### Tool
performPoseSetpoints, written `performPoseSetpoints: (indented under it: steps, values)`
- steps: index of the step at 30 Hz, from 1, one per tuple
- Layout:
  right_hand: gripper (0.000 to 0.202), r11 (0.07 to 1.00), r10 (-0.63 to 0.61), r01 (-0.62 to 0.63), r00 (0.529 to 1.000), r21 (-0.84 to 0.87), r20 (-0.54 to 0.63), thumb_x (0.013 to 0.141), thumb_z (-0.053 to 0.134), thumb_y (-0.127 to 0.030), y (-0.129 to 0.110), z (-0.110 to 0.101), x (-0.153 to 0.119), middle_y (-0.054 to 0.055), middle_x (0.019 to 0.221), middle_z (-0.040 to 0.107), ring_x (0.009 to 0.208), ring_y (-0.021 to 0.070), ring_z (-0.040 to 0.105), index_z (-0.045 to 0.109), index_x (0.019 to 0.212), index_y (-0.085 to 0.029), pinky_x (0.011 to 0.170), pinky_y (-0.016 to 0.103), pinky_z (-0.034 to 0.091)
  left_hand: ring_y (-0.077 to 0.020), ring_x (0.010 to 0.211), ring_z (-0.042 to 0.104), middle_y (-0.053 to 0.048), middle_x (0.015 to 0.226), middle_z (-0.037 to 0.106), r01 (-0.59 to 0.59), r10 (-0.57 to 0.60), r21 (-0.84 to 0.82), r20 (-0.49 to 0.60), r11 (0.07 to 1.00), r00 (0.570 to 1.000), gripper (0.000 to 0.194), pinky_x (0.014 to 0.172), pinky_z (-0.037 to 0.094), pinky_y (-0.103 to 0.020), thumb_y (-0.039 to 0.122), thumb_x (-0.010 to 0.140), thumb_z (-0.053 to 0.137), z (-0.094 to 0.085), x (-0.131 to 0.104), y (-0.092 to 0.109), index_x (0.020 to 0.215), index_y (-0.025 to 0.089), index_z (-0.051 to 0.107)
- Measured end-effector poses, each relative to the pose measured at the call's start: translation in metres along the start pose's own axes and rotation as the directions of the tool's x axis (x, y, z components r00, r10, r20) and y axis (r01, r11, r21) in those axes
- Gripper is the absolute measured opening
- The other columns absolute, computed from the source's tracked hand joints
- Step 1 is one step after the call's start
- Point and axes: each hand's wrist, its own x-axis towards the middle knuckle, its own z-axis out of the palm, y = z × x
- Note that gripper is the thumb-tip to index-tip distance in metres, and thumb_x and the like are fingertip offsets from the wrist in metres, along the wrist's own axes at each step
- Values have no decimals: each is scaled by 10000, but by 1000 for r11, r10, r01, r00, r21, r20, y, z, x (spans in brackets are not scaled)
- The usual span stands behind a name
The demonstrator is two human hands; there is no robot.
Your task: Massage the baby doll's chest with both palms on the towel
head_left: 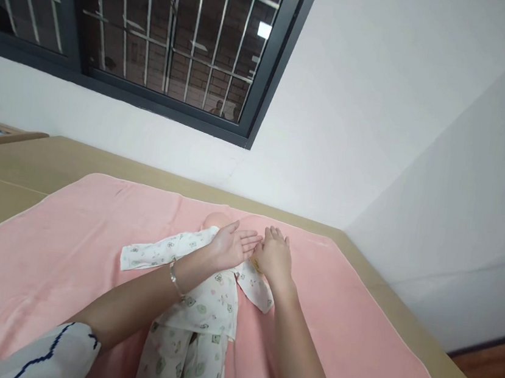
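Observation:
A baby doll (216, 219) lies on its back on a pink blanket (63, 264), its head largely hidden behind my left hand. It is dressed in a white printed long-sleeved top (206, 307) and matching trousers (183, 361); one sleeve stretches out to the left, the other slants down to the right. My left hand (235, 247) is above the doll's upper chest, palm up, fingers extended and holding nothing. Close beside it, my right hand (274, 258) has its back towards me and its fingers stretched out. A small yellowish patch (256, 265) shows partly under the right hand; I cannot tell what it is.
The blanket covers a wooden-coloured surface (11, 162) that reaches a white wall (325, 118). A dark-framed window (255, 116) with metal bars is at the upper left. Brown wood (496, 375) shows at the lower right, and a wooden edge (14, 138) at the far left.

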Motion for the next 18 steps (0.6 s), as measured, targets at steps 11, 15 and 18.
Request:
performPoseSetpoints:
  steps: [11,15,18]
  values:
    - [581,868,-274,221,960,444,60,1008,257,-431,-70,-26,-55,135,1594,178,1483,278,99,284,1504,-129,1179,524,184,-256,1331,469,-183,1425,493,23,-6,-144,112,989,994,611,1138,324,-416,481,973,266,-4,-87,10,1415,82,400]
    - [802,774,-458,459,882,436,-115,960,404,-474,-105,-26,-92,140,1610,-44,1469,351,-92,-1,1540,-97,1171,627,73,-246,1386,395,-134,1450,483,-108,113,-75,77,991,991,598,1183,249,-429,501,980,228,5,-96,4,1397,129,440]
    - [927,653,-516,517,839,554,-176,935,465,-465,-113,-27,-110,125,1587,-197,1455,370,-136,-172,1511,-116,1165,642,90,-216,1442,290,-78,1490,444,-286,285,113,21,952,958,554,1215,172,-413,498,971,277,8,-99,-13,1407,197,435]
